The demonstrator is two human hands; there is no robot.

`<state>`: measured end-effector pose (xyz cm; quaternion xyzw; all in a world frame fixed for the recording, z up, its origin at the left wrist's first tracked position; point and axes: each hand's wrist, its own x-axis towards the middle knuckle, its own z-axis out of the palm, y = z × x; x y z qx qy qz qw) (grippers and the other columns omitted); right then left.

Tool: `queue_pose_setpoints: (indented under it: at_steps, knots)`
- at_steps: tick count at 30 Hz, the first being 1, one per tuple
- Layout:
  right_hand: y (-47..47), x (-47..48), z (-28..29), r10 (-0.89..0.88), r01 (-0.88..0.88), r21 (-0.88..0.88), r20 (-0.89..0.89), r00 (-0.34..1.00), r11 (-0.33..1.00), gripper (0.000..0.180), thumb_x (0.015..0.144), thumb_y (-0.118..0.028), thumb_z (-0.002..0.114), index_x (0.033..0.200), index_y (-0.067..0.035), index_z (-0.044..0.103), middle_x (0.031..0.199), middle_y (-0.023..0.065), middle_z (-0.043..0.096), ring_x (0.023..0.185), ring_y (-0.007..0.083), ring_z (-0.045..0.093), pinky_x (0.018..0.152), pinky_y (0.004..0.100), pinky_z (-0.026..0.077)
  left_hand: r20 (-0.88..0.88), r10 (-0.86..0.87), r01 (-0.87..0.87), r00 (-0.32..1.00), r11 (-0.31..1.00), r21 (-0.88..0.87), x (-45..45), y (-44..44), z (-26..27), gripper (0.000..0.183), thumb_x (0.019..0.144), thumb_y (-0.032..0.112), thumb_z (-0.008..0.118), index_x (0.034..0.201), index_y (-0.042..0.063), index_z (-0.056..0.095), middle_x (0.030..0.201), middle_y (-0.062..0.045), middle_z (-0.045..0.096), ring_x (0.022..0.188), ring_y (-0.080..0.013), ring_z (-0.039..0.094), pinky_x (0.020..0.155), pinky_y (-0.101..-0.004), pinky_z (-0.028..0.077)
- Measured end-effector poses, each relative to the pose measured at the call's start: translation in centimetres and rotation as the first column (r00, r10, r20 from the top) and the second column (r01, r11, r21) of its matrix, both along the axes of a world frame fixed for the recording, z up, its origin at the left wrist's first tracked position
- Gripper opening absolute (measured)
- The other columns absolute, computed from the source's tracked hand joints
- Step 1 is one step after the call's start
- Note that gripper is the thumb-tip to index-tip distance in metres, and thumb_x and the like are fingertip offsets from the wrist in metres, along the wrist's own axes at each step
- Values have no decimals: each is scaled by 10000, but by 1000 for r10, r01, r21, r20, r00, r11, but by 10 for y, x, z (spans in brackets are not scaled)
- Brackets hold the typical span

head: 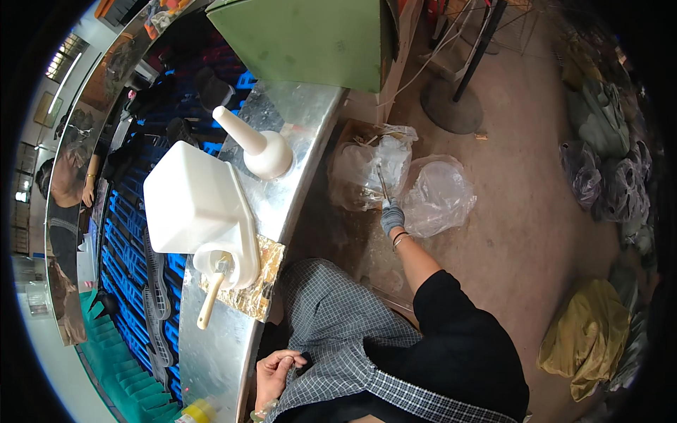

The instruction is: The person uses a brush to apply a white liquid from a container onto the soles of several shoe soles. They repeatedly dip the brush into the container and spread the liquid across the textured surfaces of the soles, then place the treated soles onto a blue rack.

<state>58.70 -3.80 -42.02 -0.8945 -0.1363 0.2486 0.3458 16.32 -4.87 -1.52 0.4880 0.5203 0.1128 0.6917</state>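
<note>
My right hand (392,215), in a grey glove, reaches down past the bench and holds a thin brush-like tool (382,180). The tool's tip is over a plastic-lined cardboard box (351,174) on the floor. My left hand (276,370) is bent in front of my checked apron (338,317), its fingers curled near a small black thing I cannot make out. On the metal bench (214,349) a paintbrush (211,299) rests in the round mouth of a white plastic container (185,201). Behind it stands a white plastic bottle with a long spout (267,153).
A green box (307,42) sits at the bench's far end. Left of the bench, shoe soles (153,285) lie on a blue rack (119,238). A clear plastic bag (439,195), a round stand base (452,106) and a yellowish sack (587,333) are on the floor. Another person appears far left.
</note>
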Motion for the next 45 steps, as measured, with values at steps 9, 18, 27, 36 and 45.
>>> queue_pose_setpoints:
  at_steps: [9, 18, 27, 36, 45]
  knots:
    - [29, 2, -23, -154, 154, -25, 35, 988, 988, 419, 1018, -372, 481, 1218, -8, 539, 1080, 280, 667, 1012, 462, 634, 847, 497, 498, 37, 22, -21, 999, 999, -32, -44, 2, -16, 278, 978, 163, 657, 787, -40, 644, 737, -100, 664, 650, -115, 594, 625, -259, 465]
    - [43, 16, -28, -178, 178, 10, -5, 984, 984, 667, 978, -430, 527, 1469, -1, 390, 1295, 274, 612, 1196, 426, 588, 999, 446, 469, -4, 13, -13, 1000, 1000, -26, -39, 11, -17, 346, 1038, 249, 577, 833, -23, 637, 680, -27, 554, 634, -86, 494, 616, -240, 409]
    - [-33, -18, -15, 54, -27, -162, 162, 985, 986, 574, 990, -364, 514, 1430, -1, 449, 1362, 196, 565, 1260, 360, 522, 1051, 428, 416, 101, 57, -55, 993, 998, -18, -67, -7, -10, 407, 1064, 281, 517, 768, 7, 566, 680, -19, 513, 625, -98, 444, 600, -261, 392]
    - [-78, -56, 86, -131, 233, 612, -207, 970, 756, 443, 1024, -329, 544, 1326, -5, 529, 1212, 121, 606, 1014, 163, 587, 879, 325, 500, 365, 451, -577, 814, 561, 594, -188, 81, 34, 504, 1051, 184, 464, 561, 94, 382, 516, 2, 376, 520, -115, 342, 519, -294, 297]
    - [-17, -163, 301, 408, -401, 752, 192, 893, 523, 347, 963, -86, 588, 1306, -35, 579, 1106, 34, 618, 806, 83, 569, 656, 202, 502, -259, 583, -121, 770, 532, 838, -282, 306, -81, 615, 902, 339, 713, 1343, -58, 552, 1301, -261, 620, 1183, -353, 630, 999, -396, 481]
